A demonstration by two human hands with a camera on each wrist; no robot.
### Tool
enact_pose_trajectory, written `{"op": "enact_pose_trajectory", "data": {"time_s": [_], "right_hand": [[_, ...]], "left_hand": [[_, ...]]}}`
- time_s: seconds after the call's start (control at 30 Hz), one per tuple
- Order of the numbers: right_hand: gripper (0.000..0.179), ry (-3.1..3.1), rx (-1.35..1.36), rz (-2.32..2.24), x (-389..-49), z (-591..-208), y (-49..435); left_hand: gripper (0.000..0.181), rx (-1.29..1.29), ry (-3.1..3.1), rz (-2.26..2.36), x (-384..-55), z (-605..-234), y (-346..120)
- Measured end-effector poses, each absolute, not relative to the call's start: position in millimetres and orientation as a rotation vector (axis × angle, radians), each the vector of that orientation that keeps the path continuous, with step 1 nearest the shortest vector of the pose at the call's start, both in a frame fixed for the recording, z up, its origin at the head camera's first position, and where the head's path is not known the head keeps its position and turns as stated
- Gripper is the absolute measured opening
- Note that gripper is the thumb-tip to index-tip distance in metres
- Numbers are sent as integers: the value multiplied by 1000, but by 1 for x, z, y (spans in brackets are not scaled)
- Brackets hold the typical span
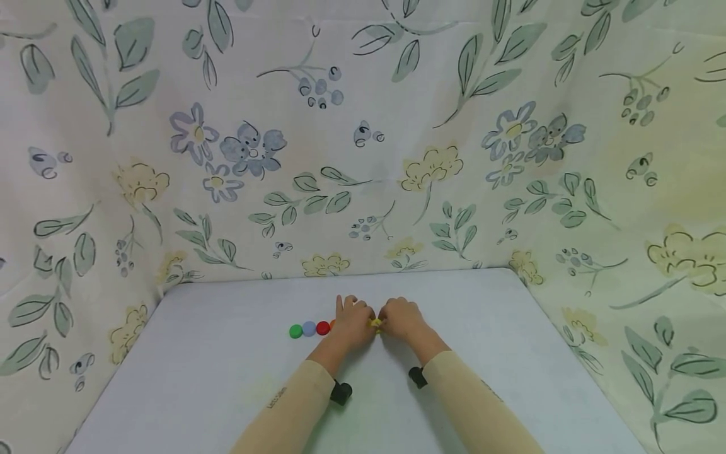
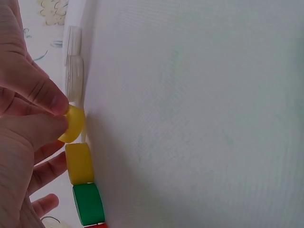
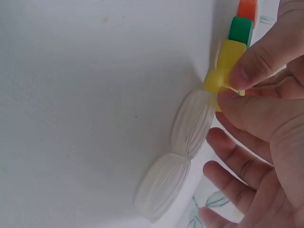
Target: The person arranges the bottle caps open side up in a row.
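Observation:
Both hands meet over a small yellow piece (image 1: 376,323), which thumbs and fingers pinch from either side. Most of this piece (image 2: 75,124) is covered by fingertips, so I cannot tell its kind. My left hand (image 1: 353,321) comes from the left, its outer fingers spread close to a row of bottle caps. Opposite it is my right hand (image 1: 404,318), with its other fingers loosely bent in the right wrist view. A yellow cap (image 2: 80,164) and a green cap (image 2: 88,204) stand beside the left hand. By the right hand are two clear caps (image 3: 194,124), hidden in the head view.
Left of the hands the row goes on with an orange cap (image 1: 333,325), a red cap (image 1: 322,328), a light blue cap (image 1: 309,328) and a green cap (image 1: 295,331). They lie on a white table (image 1: 227,378). A floral curtain (image 1: 363,145) hangs behind and at both sides.

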State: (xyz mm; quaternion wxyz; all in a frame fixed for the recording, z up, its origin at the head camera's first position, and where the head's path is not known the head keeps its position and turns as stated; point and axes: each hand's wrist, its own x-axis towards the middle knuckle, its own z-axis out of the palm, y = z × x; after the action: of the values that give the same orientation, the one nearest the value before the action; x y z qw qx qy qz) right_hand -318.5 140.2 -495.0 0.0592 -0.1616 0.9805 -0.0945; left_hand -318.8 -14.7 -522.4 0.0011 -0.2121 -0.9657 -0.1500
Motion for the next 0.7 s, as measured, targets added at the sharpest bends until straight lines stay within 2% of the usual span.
{"op": "enact_pose_trajectory", "data": {"time_s": [0.7], "right_hand": [[10, 3022, -536, -377, -319, -502, 149]], "left_hand": [[14, -684, -3015, -474, -320, -523, -18]]}}
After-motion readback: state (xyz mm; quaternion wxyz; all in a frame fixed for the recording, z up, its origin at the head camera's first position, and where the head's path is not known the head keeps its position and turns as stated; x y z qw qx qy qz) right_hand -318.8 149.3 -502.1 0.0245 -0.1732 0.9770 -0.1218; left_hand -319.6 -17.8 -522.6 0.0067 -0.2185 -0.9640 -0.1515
